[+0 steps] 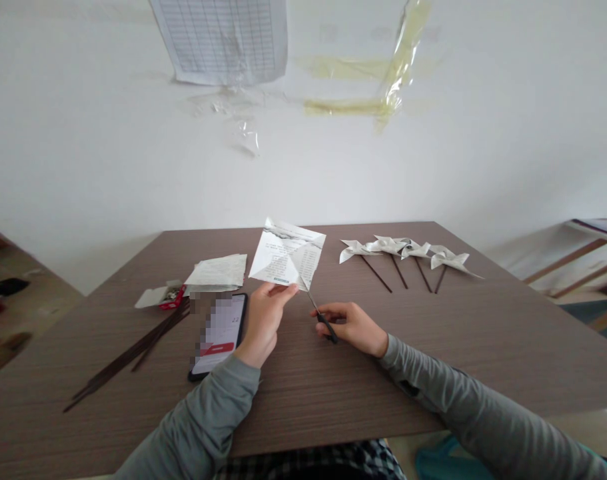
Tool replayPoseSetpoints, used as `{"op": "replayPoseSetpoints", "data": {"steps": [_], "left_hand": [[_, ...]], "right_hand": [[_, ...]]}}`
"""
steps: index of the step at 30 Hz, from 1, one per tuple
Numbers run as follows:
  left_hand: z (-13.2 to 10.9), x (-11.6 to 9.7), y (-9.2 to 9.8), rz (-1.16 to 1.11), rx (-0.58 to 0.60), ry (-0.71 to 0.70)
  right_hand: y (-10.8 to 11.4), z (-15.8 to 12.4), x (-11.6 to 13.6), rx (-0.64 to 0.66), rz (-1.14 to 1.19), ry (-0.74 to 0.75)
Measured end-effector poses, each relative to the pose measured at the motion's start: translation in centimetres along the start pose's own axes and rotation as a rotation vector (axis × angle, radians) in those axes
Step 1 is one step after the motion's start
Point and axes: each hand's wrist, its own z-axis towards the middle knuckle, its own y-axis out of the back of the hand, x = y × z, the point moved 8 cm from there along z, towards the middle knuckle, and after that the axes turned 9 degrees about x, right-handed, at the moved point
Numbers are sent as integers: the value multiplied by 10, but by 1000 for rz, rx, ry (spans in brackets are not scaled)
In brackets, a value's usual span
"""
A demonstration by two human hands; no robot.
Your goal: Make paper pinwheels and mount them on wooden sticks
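Note:
My left hand (264,319) pinches the lower edge of a creased square of printed paper (286,255) and holds it up above the brown table (333,380). My right hand (350,325) is closed round the dark handles of small scissors (317,312), whose blades point up at the paper's lower right corner. Both arms wear grey sleeves.
Several finished paper pinwheels on dark sticks (406,257) lie at the back right. A phone (218,335) lies left of my left hand, with a bundle of dark sticks (133,353), a small open box of pins (166,295) and a stack of paper squares (218,272) beyond it.

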Motion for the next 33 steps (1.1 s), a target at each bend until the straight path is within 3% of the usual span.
{"op": "replayPoseSetpoints", "data": {"steps": [33], "left_hand": [[-3,-1,-6,17,59,24]], "right_hand": [[0,2,4,6,-50,20]]}}
